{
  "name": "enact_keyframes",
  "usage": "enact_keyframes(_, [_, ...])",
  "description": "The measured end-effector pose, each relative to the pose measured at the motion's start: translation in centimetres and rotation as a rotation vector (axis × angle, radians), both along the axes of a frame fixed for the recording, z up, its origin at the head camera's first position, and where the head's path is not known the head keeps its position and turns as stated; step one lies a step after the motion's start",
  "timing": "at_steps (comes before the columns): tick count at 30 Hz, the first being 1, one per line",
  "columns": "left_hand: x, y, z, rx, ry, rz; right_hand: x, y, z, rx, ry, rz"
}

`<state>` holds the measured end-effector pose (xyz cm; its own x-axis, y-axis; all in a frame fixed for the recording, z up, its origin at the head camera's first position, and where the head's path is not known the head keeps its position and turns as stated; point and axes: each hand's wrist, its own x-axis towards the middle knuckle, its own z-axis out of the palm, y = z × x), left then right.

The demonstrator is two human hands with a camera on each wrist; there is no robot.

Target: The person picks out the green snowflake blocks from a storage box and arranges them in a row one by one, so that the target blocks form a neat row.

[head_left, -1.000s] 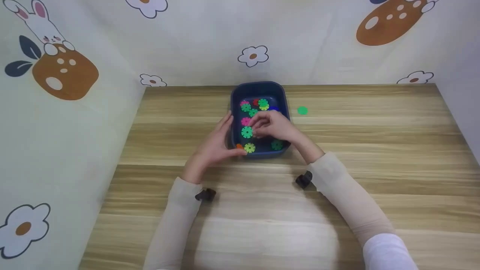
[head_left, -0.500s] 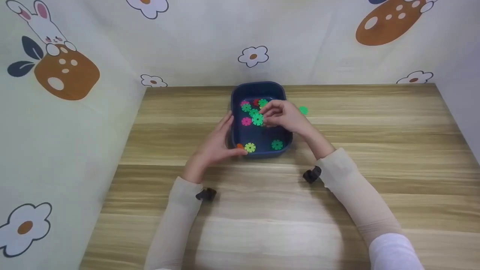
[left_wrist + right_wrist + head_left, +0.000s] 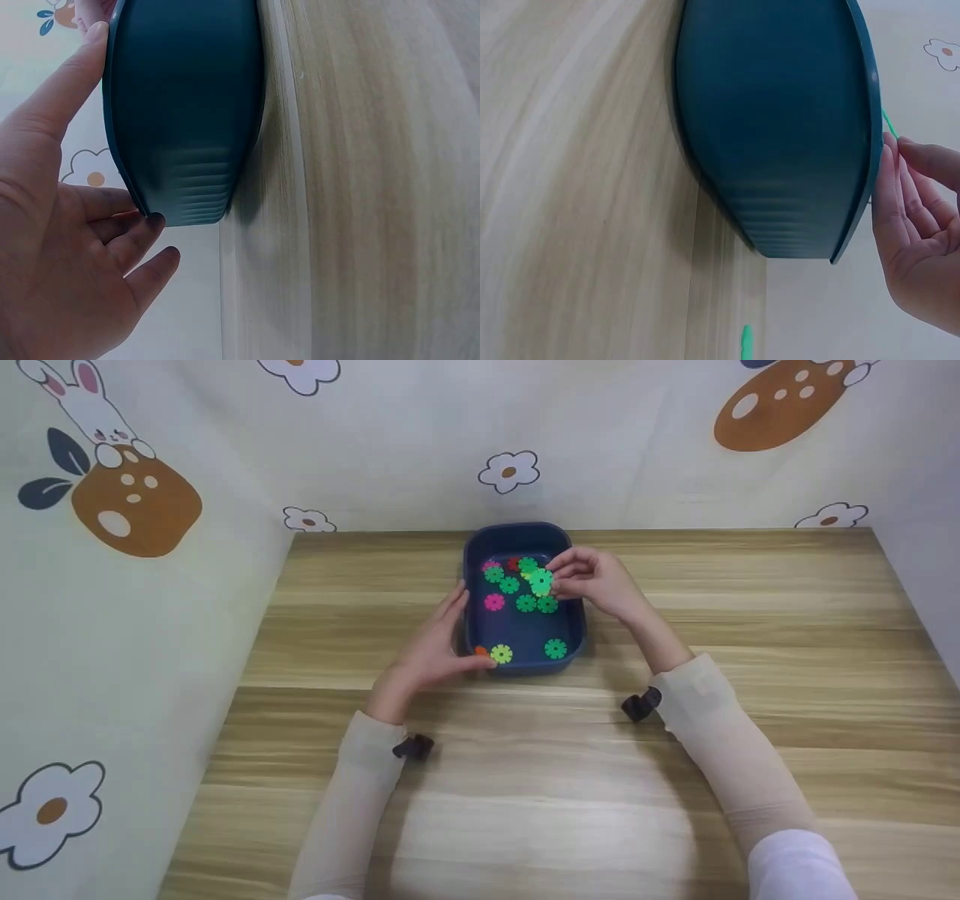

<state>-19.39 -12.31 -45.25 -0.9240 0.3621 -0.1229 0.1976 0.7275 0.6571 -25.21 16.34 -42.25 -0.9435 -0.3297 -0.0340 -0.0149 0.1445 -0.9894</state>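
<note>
A dark blue plastic bin (image 3: 523,666) stands on the table with several notched snowflake discs lying in it. My right hand (image 3: 606,583) pinches a bright green snowflake disc (image 3: 541,581) between thumb and fingers, over the bin's right side. Edge-on, that green snowflake disc (image 3: 889,124) shows past the rim in the right wrist view. My left hand (image 3: 435,649) rests against the bin's near left corner, fingers spread along the left wall. Its thumb (image 3: 75,75) lies at the rim in the left wrist view.
Inside the bin lie a pink disc (image 3: 493,602), a yellow disc (image 3: 501,654) and a green disc (image 3: 555,649). A green piece (image 3: 746,343) shows at the lower edge of the right wrist view. A patterned cloth (image 3: 600,472) hangs behind the table.
My right hand has moved up and to the right, carrying the green snowflake disc from the bin's left side toward its right rim. The left hand has stayed in place.
</note>
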Motion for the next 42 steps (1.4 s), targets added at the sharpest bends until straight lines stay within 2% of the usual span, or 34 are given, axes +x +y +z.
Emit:
enact_keyframes(14, [-0.1,0.1,0.1,-0.008,-0.011,0.004,-0.2,2.2,0.2,-0.014,0.034,-0.084])
enact_keyframes(42, [0.0,0.0,-0.1,-0.008,0.023,-0.007,-0.9,6.6,-1.1,-0.102,0.005,-0.208])
